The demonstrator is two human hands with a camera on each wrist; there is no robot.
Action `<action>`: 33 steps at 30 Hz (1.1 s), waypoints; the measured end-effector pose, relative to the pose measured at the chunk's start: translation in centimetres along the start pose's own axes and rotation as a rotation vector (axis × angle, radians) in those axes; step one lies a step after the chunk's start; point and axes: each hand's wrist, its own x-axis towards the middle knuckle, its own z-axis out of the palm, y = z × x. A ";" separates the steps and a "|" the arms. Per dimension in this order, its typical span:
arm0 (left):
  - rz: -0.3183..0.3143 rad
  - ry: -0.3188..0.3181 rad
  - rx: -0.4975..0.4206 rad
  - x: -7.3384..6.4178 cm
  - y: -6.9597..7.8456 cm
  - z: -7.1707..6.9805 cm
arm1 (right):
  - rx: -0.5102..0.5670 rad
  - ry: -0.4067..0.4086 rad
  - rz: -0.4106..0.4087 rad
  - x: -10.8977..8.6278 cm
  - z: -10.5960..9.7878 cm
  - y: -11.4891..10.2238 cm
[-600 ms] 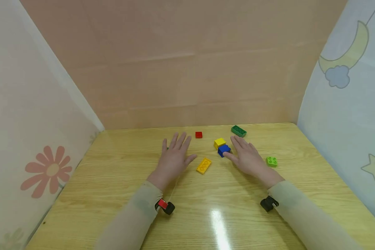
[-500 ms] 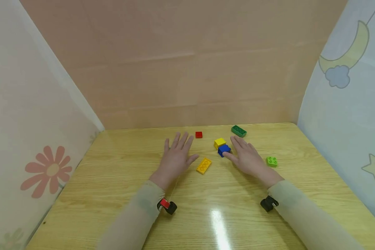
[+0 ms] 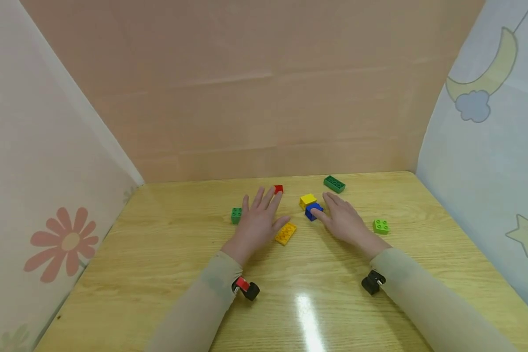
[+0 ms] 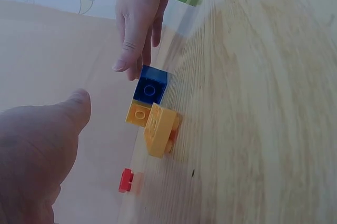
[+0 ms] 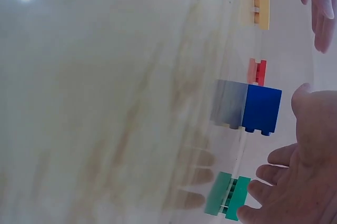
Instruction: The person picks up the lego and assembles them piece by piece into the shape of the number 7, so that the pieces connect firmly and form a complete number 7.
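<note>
My left hand [image 3: 258, 225], fingers straight and spread, hovers over the table near a flat orange-yellow toy brick [image 3: 286, 235], and holds nothing. A green brick [image 3: 236, 215] lies just left of its little finger; a small red brick [image 3: 279, 188], partly covered by its fingertips, is behind. My right hand [image 3: 345, 222] is also above the table with fingers extended. In the head view its thumb overlaps a blue brick [image 3: 313, 213], but the right wrist view shows a gap between thumb and blue brick [image 5: 262, 109]. Behind the blue one sits a yellow brick [image 3: 308, 200]. Blue and yellow lie on their sides.
A dark green long brick [image 3: 334, 184] lies near the table's back edge. To the right of my right hand is a lime green brick [image 3: 381, 226], studs up. Paper walls [image 3: 264, 98] border the wooden table [image 3: 158, 274] at back and sides.
My left hand has shifted right, uncovering the green brick and now partly covering the red one. The right hand stays almost where it was, and the bricks have not moved on the table.
</note>
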 end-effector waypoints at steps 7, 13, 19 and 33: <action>-0.006 -0.008 -0.020 0.7 0.4 0.5 | 0.021 -0.015 0.021 0.2 0.1 -0.1; -0.025 -0.037 -0.021 1.3 0.7 0.9 | 0.032 -0.012 0.030 0.2 0.3 0.1; -0.036 -0.051 -0.038 1.6 1.0 1.0 | 0.038 -0.006 0.026 0.2 0.5 0.1; -0.045 -0.032 -0.099 2.2 0.7 1.2 | 0.036 -0.013 0.049 0.3 0.5 -0.4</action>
